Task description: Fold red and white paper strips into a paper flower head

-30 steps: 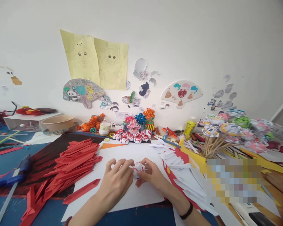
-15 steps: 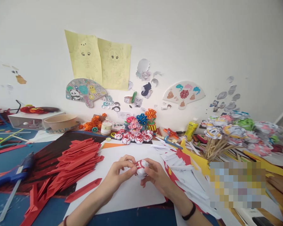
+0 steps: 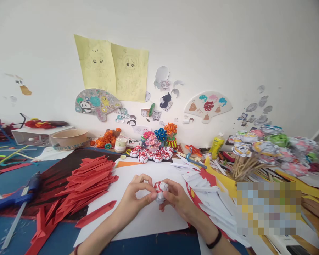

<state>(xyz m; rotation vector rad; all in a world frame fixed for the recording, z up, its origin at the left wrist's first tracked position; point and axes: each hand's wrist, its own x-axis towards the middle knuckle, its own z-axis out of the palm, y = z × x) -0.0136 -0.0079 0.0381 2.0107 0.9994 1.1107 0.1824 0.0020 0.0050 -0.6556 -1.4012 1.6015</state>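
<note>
Both hands meet over a white sheet of paper [image 3: 146, 219] at the table's near edge. The left hand [image 3: 134, 198] and the right hand [image 3: 177, 198] pinch a small red-and-white folded paper ball [image 3: 161, 189] between their fingertips, holding it just above the sheet. To the left lies a heap of red folded paper strips [image 3: 87, 180], with a blue glue gun [image 3: 18, 196] beyond it (resting on the blue table). Behind the hands stands a row of finished red-and-white paper balls [image 3: 150, 154]. A stack of white folded strips [image 3: 202, 184] lies to the right, near a bunch of paper flowers on sticks [image 3: 251, 152].
</note>
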